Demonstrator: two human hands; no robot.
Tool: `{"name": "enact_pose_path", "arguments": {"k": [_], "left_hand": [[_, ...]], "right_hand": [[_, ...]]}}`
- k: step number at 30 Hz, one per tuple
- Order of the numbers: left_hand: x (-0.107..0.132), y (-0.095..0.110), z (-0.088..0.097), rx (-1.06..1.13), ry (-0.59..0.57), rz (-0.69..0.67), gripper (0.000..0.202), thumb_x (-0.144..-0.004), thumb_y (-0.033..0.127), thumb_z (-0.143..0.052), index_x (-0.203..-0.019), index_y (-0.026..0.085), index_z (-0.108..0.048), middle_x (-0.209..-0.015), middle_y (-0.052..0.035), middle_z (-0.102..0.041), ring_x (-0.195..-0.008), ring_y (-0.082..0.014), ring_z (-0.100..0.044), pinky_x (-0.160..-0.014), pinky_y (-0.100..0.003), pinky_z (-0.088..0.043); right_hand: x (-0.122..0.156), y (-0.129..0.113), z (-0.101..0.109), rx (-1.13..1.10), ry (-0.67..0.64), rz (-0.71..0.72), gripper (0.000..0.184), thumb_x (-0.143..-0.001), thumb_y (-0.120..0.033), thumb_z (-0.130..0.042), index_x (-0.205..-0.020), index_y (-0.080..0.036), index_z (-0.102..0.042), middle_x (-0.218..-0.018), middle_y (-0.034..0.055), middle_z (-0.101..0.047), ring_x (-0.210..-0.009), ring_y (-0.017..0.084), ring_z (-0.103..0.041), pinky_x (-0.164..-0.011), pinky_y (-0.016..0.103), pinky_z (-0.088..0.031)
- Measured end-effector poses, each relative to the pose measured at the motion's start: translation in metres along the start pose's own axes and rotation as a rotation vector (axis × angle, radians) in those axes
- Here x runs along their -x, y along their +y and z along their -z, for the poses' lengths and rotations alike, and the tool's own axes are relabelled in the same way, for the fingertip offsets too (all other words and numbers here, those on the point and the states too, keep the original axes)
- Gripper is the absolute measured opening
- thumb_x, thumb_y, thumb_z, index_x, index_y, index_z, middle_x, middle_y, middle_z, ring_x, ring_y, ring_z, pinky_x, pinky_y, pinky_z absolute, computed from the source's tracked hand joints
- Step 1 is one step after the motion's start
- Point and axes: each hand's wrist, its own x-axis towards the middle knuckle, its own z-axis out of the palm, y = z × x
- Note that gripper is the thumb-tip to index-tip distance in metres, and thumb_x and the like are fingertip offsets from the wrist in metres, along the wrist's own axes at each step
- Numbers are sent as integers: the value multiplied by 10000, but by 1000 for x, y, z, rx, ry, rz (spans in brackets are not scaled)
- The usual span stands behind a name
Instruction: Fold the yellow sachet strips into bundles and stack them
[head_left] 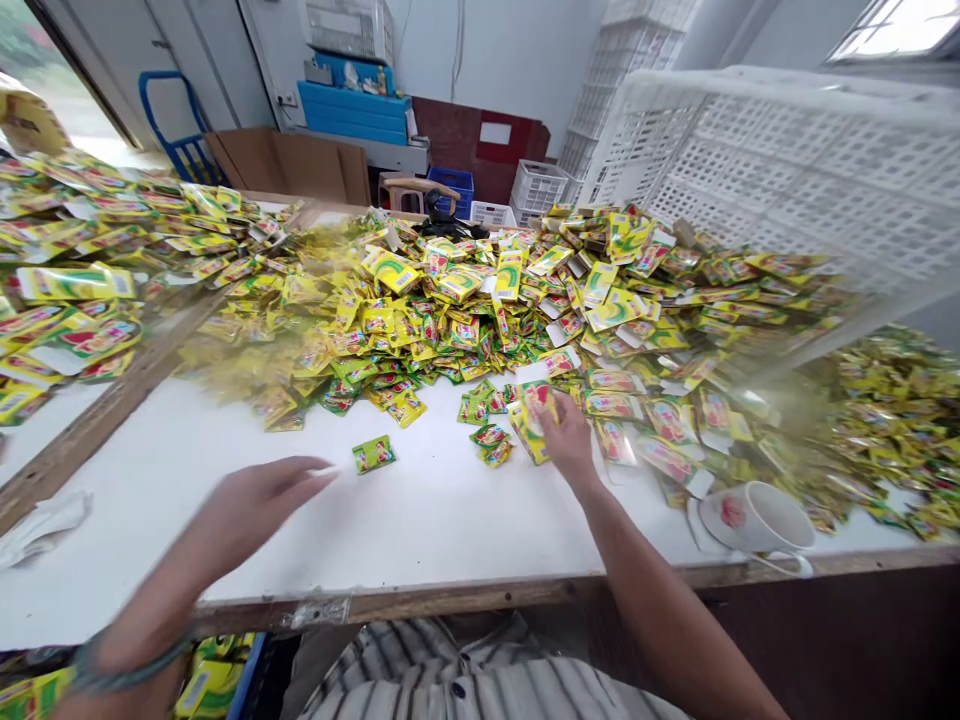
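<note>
My right hand [571, 440] is closed on a small yellow carton [528, 432] with a red and green print, held tilted just above the white tabletop [420, 530]. Beside that carton lie a few small green and yellow sachets [491, 445]. My left hand [251, 510], slightly blurred, reaches in from the left with fingers stretched out and nothing visible in them. A single green sachet [373, 454] lies flat just right of its fingertips, apart from them. Behind both hands, a large heap of sachets [390, 335] mixes with yellow cartons [457, 285].
A white mug [757, 520] stands near the front edge at right. Behind it, a white plastic crate [787, 170] is tipped over piled cartons. A wooden strip [97, 415] divides the table on the left. Below the edge sits a blue-rimmed bin [247, 680] of yellow packs.
</note>
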Motion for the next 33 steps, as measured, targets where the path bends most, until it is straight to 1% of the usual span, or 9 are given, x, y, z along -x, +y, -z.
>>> {"name": "enact_pose_path", "arguments": {"k": [4,7,10,13,18,21,24,29,33], "left_hand": [[-38,40,-87,426,-306,-16,622,-635,630,-749,-1062,178,-727,-910,-92,-775,-865,-276,-697,-767,-360,-530],[-50,52,-118,759,-426,2,587,-628,583,-794,-1003,145,-684,-927,-99,-769,-848,-244,-707,-800,-370,-542],[-55,47,-113,889,-308,90,587,-561,518,-863,-955,155,-622,-808,-66,-764,-748,-224,-715,-752,-361,-552],[-56,39,-95,802,-233,187,624,-521,479,-888,-976,171,-593,-713,-33,-745,-647,-214,-702,-609,-309,-528],[-59,26,-76,728,-187,240,599,-473,436,-898,-916,160,-602,-696,-27,-730,-615,-210,-686,-560,-289,-503],[-63,11,-65,745,-107,220,619,-486,458,-884,-949,159,-604,-717,-20,-722,-623,-208,-684,-581,-296,-513],[-64,-3,-58,740,-68,185,656,-514,481,-866,-1029,164,-611,-769,-22,-722,-649,-206,-685,-596,-295,-518],[-56,-7,-66,693,-227,105,685,-539,445,-871,-1105,138,-637,-816,-55,-736,-701,-219,-686,-613,-290,-504],[-51,-2,-76,692,-267,22,643,-569,437,-862,-1099,138,-652,-659,0,-676,-615,-191,-649,-557,-263,-460]], "right_hand": [[45,-40,-31,-429,-438,-28,354,-826,-489,-622,-1033,-203,-647,-1000,67,-732,-906,230,-661,-782,340,-530],[57,-58,-49,-300,-546,28,340,-912,-513,-499,-968,-232,-682,-917,39,-730,-856,220,-654,-758,334,-509],[37,-58,-57,75,-384,105,362,-969,-457,-417,-987,-225,-694,-938,63,-721,-897,242,-627,-811,367,-467],[5,-46,-65,476,-210,183,317,-935,-336,-524,-1192,-190,-638,-1185,140,-672,-1155,329,-507,-935,461,-385],[-12,-31,-82,740,-347,304,314,-864,-254,-634,-1173,-196,-634,-1182,145,-658,-1191,337,-442,-965,490,-314],[-5,-32,-85,652,-358,287,268,-845,-214,-629,-1111,-187,-634,-1118,134,-661,-1115,302,-506,-911,427,-366],[-2,-41,-87,343,-379,185,267,-833,-221,-604,-1099,-201,-604,-1040,83,-657,-925,224,-584,-796,346,-425],[-3,-67,-105,-260,-510,111,311,-757,-387,-645,-1007,-221,-563,-937,17,-643,-778,155,-587,-684,275,-457],[2,-80,-122,-336,-625,190,263,-721,-334,-669,-942,-215,-587,-942,14,-650,-840,152,-599,-713,262,-473]]}}
